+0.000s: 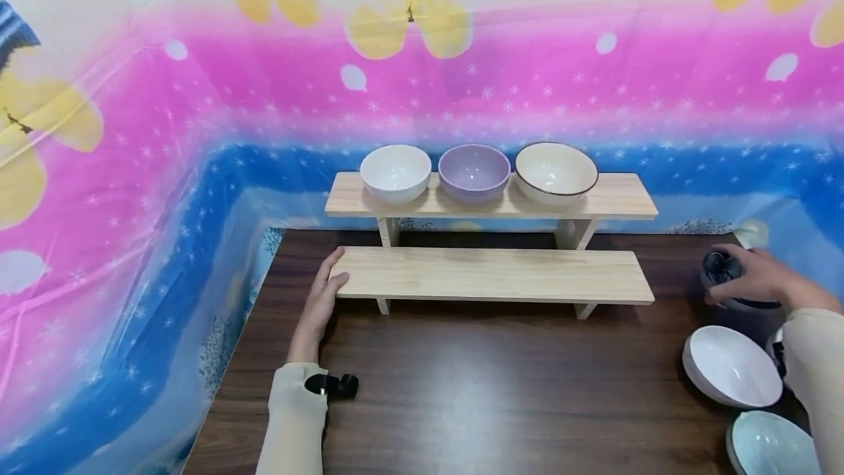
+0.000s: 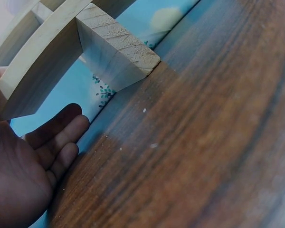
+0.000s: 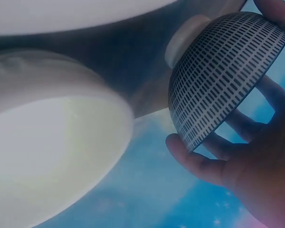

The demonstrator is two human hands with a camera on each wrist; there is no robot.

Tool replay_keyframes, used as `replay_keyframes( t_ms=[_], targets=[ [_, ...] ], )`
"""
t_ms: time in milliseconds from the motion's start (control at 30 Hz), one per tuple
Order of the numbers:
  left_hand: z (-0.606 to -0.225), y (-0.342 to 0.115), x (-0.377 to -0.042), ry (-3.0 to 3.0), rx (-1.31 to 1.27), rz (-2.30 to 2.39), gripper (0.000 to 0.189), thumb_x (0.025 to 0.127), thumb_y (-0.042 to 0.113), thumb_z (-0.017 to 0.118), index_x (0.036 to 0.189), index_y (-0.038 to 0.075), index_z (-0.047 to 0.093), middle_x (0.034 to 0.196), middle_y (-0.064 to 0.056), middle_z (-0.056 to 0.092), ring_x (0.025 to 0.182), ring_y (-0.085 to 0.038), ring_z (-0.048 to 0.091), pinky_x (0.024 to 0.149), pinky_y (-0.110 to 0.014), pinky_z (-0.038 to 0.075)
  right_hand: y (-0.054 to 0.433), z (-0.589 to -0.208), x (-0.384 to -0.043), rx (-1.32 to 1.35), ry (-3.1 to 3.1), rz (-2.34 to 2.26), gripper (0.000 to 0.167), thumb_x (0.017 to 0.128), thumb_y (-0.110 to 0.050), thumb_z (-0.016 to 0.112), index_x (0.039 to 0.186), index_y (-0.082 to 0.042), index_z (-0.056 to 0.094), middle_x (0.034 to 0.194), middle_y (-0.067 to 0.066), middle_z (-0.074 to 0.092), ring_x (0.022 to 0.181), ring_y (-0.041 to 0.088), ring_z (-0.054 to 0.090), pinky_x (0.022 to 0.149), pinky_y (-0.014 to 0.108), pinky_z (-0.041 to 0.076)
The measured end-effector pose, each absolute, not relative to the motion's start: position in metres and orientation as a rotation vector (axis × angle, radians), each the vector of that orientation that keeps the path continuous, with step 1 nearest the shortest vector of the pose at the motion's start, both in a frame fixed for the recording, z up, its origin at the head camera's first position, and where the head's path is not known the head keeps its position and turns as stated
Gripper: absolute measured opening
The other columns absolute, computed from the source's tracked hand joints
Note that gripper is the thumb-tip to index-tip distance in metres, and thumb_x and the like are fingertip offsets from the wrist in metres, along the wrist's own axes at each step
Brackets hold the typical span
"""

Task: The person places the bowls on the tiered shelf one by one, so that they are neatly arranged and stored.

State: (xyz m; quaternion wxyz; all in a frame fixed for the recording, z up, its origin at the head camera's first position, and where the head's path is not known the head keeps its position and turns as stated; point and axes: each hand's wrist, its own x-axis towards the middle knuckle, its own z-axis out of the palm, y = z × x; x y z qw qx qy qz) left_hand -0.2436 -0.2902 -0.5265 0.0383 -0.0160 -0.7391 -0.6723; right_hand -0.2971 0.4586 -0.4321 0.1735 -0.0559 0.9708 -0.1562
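At the right back of the table, my right hand (image 1: 758,275) grips the rim of a dark bowl (image 1: 720,266), fingers spread around it. In the right wrist view this bowl (image 3: 223,71) shows rows of black dashes outside and a pale foot. My left hand (image 1: 321,295) holds the left end of the lower board of a two-step wooden rack (image 1: 488,275). In the left wrist view its lower fingers (image 2: 66,135) hang off the board. On the upper step stand a white bowl (image 1: 395,173), a purple bowl (image 1: 475,172) and a cream bowl with dark rim (image 1: 556,172).
Nearer the right front lie a white bowl (image 1: 732,365) and a pale blue-green bowl (image 1: 771,446). Another pale piece is mostly hidden by the right sleeve (image 1: 811,358). A patterned cloth (image 1: 461,94) hangs behind the dark wooden table (image 1: 488,387).
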Motion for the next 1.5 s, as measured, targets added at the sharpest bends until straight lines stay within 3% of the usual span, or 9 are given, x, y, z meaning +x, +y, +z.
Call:
replay_keyframes(
  t_ms=[433, 833, 1200, 1500],
  targets=[
    [-0.53, -0.293, -0.244, -2.276, -0.056, -2.057, 0.058, 0.112, 0.017, 0.046, 0.167, 0.009, 0.029, 0.174, -0.01, 0.019, 0.161, -0.031, 0.012, 0.125, -0.057, 0.01, 0.442, -0.408, -0.305, -0.247, 2.776, -0.417, 0.111, 0.083, -0.036, 0.088, 0.157, 0.013, 0.02, 0.144, 0.057, 0.016, 0.126, 0.075, 0.025, 0.093, 0.084, 0.035],
    [-0.523, -0.29, -0.243, -2.271, -0.038, -2.054, 0.058, 0.112, 0.016, 0.045, 0.168, 0.009, 0.029, 0.174, -0.01, 0.021, 0.161, -0.03, 0.013, 0.126, -0.054, 0.01, 0.427, -0.387, -0.308, -0.257, 2.758, -0.417, 0.117, 0.085, -0.036, 0.087, 0.161, 0.01, 0.011, 0.146, 0.057, 0.01, 0.124, 0.076, 0.026, 0.091, 0.085, 0.035],
    [-0.524, -0.289, -0.244, -2.284, -0.024, -2.049, 0.059, 0.112, 0.016, 0.045, 0.168, 0.008, 0.027, 0.175, -0.011, 0.02, 0.161, -0.03, 0.012, 0.126, -0.054, 0.01, 0.425, -0.373, -0.313, -0.303, 2.788, -0.391, 0.112, 0.082, -0.034, 0.089, 0.159, 0.01, 0.02, 0.145, 0.056, 0.019, 0.125, 0.074, 0.027, 0.09, 0.085, 0.035],
    [-0.525, -0.289, -0.243, -2.288, -0.021, -2.041, 0.059, 0.112, 0.016, 0.046, 0.167, 0.009, 0.029, 0.175, -0.011, 0.02, 0.161, -0.032, 0.012, 0.126, -0.056, 0.01, 0.422, -0.357, -0.316, -0.289, 2.781, -0.377, 0.112, 0.085, -0.035, 0.088, 0.16, 0.009, 0.018, 0.147, 0.055, 0.015, 0.128, 0.075, 0.022, 0.092, 0.086, 0.033]
  ],
)
